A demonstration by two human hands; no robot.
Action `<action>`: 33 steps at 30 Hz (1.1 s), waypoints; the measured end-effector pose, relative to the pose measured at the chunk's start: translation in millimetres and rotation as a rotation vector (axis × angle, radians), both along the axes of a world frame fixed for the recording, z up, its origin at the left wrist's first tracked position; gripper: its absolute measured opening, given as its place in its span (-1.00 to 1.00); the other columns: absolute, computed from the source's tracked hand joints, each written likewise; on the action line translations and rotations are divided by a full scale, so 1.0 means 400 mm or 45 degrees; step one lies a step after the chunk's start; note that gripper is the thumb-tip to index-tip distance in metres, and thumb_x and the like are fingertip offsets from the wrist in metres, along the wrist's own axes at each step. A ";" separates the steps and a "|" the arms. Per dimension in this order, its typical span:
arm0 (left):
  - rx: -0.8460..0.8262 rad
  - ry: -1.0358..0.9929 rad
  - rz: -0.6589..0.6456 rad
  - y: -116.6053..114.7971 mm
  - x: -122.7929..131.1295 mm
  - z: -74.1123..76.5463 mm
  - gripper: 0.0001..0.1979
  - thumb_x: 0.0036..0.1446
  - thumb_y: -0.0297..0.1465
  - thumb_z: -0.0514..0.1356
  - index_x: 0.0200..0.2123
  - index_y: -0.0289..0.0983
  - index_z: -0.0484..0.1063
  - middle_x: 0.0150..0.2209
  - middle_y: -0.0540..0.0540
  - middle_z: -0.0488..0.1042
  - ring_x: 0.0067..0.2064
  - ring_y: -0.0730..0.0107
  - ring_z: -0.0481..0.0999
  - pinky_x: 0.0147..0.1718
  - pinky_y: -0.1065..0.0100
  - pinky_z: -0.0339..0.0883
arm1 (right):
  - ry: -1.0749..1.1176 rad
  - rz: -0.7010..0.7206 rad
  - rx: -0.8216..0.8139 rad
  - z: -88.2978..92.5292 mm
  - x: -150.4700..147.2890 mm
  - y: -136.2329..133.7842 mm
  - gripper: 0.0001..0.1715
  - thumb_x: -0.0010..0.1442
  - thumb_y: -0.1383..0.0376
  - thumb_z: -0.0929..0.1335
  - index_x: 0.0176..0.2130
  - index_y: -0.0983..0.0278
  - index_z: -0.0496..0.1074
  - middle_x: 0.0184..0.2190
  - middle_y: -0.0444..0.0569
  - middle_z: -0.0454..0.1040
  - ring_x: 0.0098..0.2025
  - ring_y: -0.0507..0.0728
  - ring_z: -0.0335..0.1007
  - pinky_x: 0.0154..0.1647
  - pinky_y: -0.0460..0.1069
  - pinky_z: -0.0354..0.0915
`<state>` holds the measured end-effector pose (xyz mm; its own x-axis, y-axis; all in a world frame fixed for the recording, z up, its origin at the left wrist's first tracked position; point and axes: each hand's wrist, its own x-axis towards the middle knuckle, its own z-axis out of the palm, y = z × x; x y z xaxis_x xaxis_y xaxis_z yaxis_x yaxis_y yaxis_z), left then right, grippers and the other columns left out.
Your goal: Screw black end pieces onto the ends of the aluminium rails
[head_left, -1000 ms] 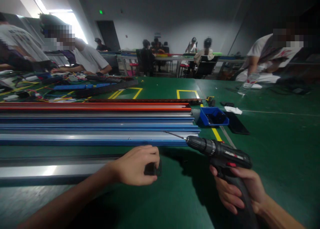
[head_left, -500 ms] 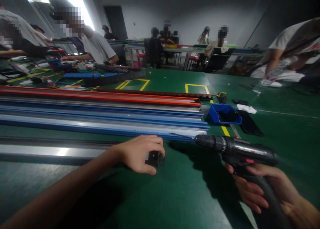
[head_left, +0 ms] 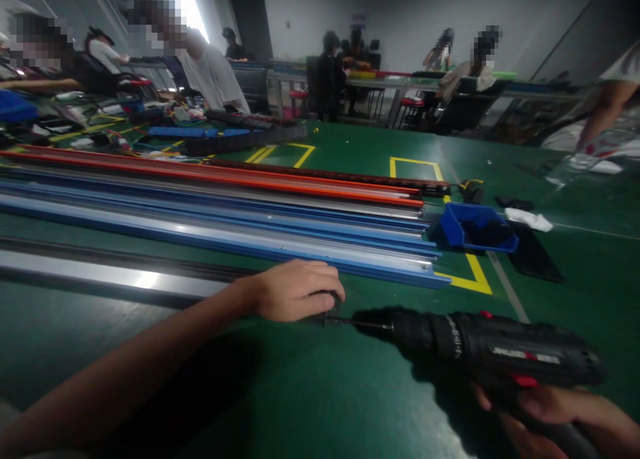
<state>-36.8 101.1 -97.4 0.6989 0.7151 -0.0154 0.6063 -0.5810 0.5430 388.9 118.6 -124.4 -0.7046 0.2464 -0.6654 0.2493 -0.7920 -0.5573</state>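
Note:
My left hand (head_left: 295,291) is closed on a small black end piece (head_left: 334,308) at the right end of a silver and black metal profile (head_left: 135,277). Its fingers and thumb cover most of that piece. In my right hand (head_left: 565,405) I hold a black and red cordless drill (head_left: 520,349) by the handle, lying level and pointing left. The drill's long thin bit (head_left: 367,323) reaches to the end piece, just beside my left thumb. Whether the bit sits on a screw is too small to make out.
Blue profiles (head_left: 300,242) and an orange-red profile (head_left: 250,173) lie beyond my left hand on the green table (head_left: 350,405). A blue bin (head_left: 453,229) with dark parts stands at their right end, near a white crumpled piece (head_left: 529,219). Several people work around the room.
The drill has come down and left, bringing its bit from above the table to the black end piece. My left thumb has closed onto that piece. The view has shifted a little.

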 end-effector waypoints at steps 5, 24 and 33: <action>0.039 0.070 0.094 0.006 0.012 -0.012 -0.61 0.49 -0.24 -0.12 -0.04 -0.19 0.49 -0.15 -0.07 0.50 -0.09 0.31 0.47 -0.08 0.32 0.24 | -0.017 -0.098 -0.007 0.013 -0.028 -0.021 -0.62 0.09 0.02 0.45 -0.19 0.20 0.62 -0.71 -0.14 0.43 -0.84 0.07 0.25 -0.84 -0.07 0.27; 0.116 0.044 0.111 0.005 0.015 -0.025 -0.66 0.46 -0.29 -0.06 -0.11 -0.19 0.51 -0.20 -0.06 0.49 -0.15 0.33 0.48 -0.12 0.34 0.26 | -0.046 -0.193 -0.022 0.016 -0.049 -0.035 -0.62 0.11 0.08 0.45 -0.19 0.31 0.62 -0.67 -0.11 0.46 -0.84 0.01 0.21 -0.79 -0.10 0.27; 0.109 0.039 0.100 0.005 0.015 -0.024 -0.65 0.46 -0.30 -0.07 -0.11 -0.20 0.51 -0.19 -0.07 0.50 -0.14 0.32 0.48 -0.11 0.30 0.26 | 0.006 -0.141 -0.022 0.019 -0.051 -0.028 -0.65 0.14 0.10 0.43 -0.17 0.25 0.63 -0.69 -0.14 0.43 -0.82 0.04 0.25 -0.77 -0.08 0.32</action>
<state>-30.9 103.2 -106.9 0.6406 0.7674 0.0276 0.6677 -0.5744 0.4735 368.7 107.5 -116.9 -0.6767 0.3114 -0.6672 0.1572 -0.8242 -0.5440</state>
